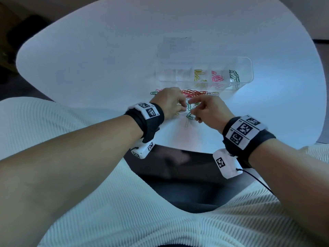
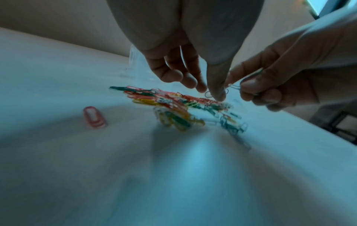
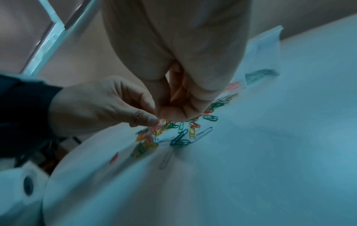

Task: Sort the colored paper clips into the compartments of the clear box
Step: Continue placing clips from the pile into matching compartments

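Note:
A heap of colored paper clips (image 1: 195,93) (image 2: 179,107) (image 3: 173,133) lies on the white table (image 1: 106,68) in front of the clear box (image 1: 247,68). The box holds yellow clips (image 1: 198,74), pink clips (image 1: 217,78) and green clips (image 1: 234,76) in separate compartments; its left compartments look empty. Both hands meet over the near side of the heap. My left hand (image 1: 183,108) (image 2: 210,91) pinches a pale clip (image 2: 208,94) between thumb and finger. My right hand (image 1: 193,111) (image 2: 243,87) pinches another pale clip (image 2: 234,87) that touches the first.
A lone red clip (image 2: 94,117) lies left of the heap, and a pale clip (image 1: 186,123) (image 3: 166,160) lies nearer the table's front edge. A clear lid (image 1: 178,45) stands behind the box. The table's near edge runs just under my wrists.

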Demonstrator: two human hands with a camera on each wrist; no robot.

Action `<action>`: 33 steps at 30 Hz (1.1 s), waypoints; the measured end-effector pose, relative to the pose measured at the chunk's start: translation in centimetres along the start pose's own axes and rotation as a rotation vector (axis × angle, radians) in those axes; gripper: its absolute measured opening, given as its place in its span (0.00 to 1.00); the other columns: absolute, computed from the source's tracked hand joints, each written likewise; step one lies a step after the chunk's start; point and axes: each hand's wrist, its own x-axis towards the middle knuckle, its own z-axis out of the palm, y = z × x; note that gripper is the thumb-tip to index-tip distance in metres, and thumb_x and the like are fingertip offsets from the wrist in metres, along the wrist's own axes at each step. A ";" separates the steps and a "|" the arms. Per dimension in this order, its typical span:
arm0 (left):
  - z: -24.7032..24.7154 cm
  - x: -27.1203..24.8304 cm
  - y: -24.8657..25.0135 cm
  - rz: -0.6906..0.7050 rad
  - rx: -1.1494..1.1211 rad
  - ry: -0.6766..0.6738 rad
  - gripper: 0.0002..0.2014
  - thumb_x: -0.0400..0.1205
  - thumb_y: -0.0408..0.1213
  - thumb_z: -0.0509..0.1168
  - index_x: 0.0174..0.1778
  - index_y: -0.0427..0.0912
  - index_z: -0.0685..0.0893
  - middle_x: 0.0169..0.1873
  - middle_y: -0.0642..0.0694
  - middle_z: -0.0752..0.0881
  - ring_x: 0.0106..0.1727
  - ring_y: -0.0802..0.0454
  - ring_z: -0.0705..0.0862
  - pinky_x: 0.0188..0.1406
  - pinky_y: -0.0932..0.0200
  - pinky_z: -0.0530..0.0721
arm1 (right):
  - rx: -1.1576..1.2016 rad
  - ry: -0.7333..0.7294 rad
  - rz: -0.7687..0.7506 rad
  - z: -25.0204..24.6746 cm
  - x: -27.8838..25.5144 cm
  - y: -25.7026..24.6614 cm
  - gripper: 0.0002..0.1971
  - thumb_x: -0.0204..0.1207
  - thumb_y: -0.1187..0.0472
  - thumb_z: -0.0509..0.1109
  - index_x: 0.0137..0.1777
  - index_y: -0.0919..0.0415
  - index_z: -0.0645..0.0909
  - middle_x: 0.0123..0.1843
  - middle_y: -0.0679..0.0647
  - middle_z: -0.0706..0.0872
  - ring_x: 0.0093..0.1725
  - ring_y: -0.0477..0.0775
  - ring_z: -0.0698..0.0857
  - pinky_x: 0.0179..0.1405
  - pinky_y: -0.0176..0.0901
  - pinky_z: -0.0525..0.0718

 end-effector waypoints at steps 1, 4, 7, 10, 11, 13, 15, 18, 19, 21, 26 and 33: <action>-0.1 0.0 0.2 -0.030 -0.058 0.020 0.04 0.78 0.37 0.72 0.45 0.42 0.89 0.42 0.51 0.83 0.43 0.55 0.79 0.42 0.65 0.74 | 0.142 -0.002 0.023 -0.1 0.0 0.0 0.08 0.78 0.71 0.69 0.53 0.60 0.85 0.30 0.54 0.83 0.29 0.52 0.82 0.34 0.44 0.84; -0.3 -0.3 0.7 -0.094 -0.144 0.010 0.03 0.79 0.36 0.69 0.46 0.42 0.85 0.39 0.51 0.86 0.39 0.54 0.82 0.39 0.65 0.78 | 0.630 -0.030 0.172 -0.4 -0.1 -0.3 0.08 0.77 0.74 0.62 0.43 0.67 0.82 0.30 0.58 0.77 0.28 0.55 0.78 0.26 0.41 0.79; -0.2 -0.3 0.9 -0.161 -0.211 -0.050 0.05 0.82 0.31 0.61 0.50 0.43 0.80 0.41 0.48 0.89 0.38 0.54 0.83 0.37 0.63 0.80 | 0.780 -0.020 0.290 -0.5 -0.1 -0.3 0.10 0.75 0.69 0.59 0.32 0.64 0.76 0.27 0.57 0.75 0.26 0.56 0.72 0.23 0.41 0.70; -0.2 -0.1 1.3 -0.224 -0.243 -0.025 0.11 0.82 0.28 0.50 0.51 0.43 0.76 0.41 0.44 0.83 0.37 0.47 0.78 0.36 0.54 0.78 | 0.330 -0.013 0.157 -0.6 0.1 -0.6 0.11 0.72 0.65 0.64 0.29 0.61 0.79 0.23 0.50 0.73 0.25 0.53 0.66 0.24 0.39 0.63; -0.3 0.0 1.5 -0.234 -0.242 -0.004 0.11 0.83 0.28 0.49 0.50 0.42 0.75 0.39 0.43 0.81 0.35 0.47 0.75 0.34 0.54 0.75 | 0.038 -0.027 0.056 -0.5 0.0 -0.7 0.08 0.72 0.63 0.67 0.33 0.58 0.83 0.25 0.47 0.75 0.25 0.50 0.70 0.25 0.39 0.66; -0.6 0.4 1.8 -0.230 -0.180 0.016 0.11 0.83 0.31 0.49 0.44 0.38 0.77 0.37 0.42 0.79 0.35 0.45 0.73 0.34 0.55 0.71 | -0.412 -0.080 -0.129 -0.1 -0.1 -0.7 0.06 0.72 0.60 0.70 0.42 0.49 0.89 0.30 0.41 0.78 0.31 0.46 0.76 0.31 0.39 0.74; -1.0 0.7 2.2 -0.188 0.001 -0.024 0.10 0.82 0.36 0.53 0.40 0.41 0.78 0.37 0.44 0.81 0.38 0.44 0.75 0.35 0.56 0.71 | -0.641 -0.139 -0.208 0.4 -0.1 -0.3 0.11 0.74 0.58 0.71 0.51 0.43 0.89 0.38 0.44 0.83 0.38 0.49 0.78 0.40 0.39 0.78; -1.3 1.2 2.7 -0.109 0.253 -0.155 0.08 0.79 0.40 0.62 0.51 0.51 0.83 0.42 0.51 0.80 0.43 0.48 0.78 0.38 0.58 0.71 | -0.803 -0.135 -0.247 1.1 0.1 0.2 0.11 0.76 0.54 0.70 0.55 0.39 0.88 0.52 0.53 0.88 0.42 0.53 0.82 0.44 0.41 0.80; -1.3 1.3 2.8 -0.086 0.319 -0.196 0.09 0.80 0.41 0.63 0.54 0.52 0.84 0.44 0.51 0.81 0.45 0.47 0.80 0.38 0.57 0.72 | -0.830 -0.125 -0.250 1.2 0.2 0.2 0.11 0.77 0.54 0.70 0.55 0.39 0.88 0.54 0.54 0.87 0.45 0.55 0.84 0.44 0.42 0.80; -0.8 1.5 3.1 -0.031 0.457 -0.266 0.09 0.80 0.42 0.65 0.54 0.51 0.86 0.48 0.48 0.85 0.48 0.44 0.84 0.37 0.57 0.73 | -0.851 -0.110 -0.244 1.3 0.2 0.2 0.09 0.78 0.54 0.70 0.55 0.41 0.88 0.54 0.55 0.86 0.49 0.58 0.86 0.46 0.44 0.81; 0.1 1.4 4.2 0.005 0.649 -0.383 0.07 0.81 0.34 0.65 0.50 0.43 0.88 0.37 0.45 0.84 0.36 0.43 0.80 0.26 0.61 0.69 | -0.829 -0.085 -0.229 1.4 -0.1 0.7 0.08 0.79 0.54 0.67 0.52 0.50 0.87 0.49 0.59 0.88 0.48 0.64 0.86 0.48 0.50 0.86; -0.5 1.3 4.2 -0.015 0.535 -0.344 0.11 0.82 0.43 0.60 0.49 0.39 0.82 0.38 0.43 0.82 0.41 0.41 0.81 0.36 0.55 0.75 | -0.485 -0.183 -0.099 0.3 0.7 1.2 0.07 0.79 0.53 0.69 0.40 0.51 0.78 0.44 0.52 0.83 0.43 0.54 0.79 0.43 0.43 0.74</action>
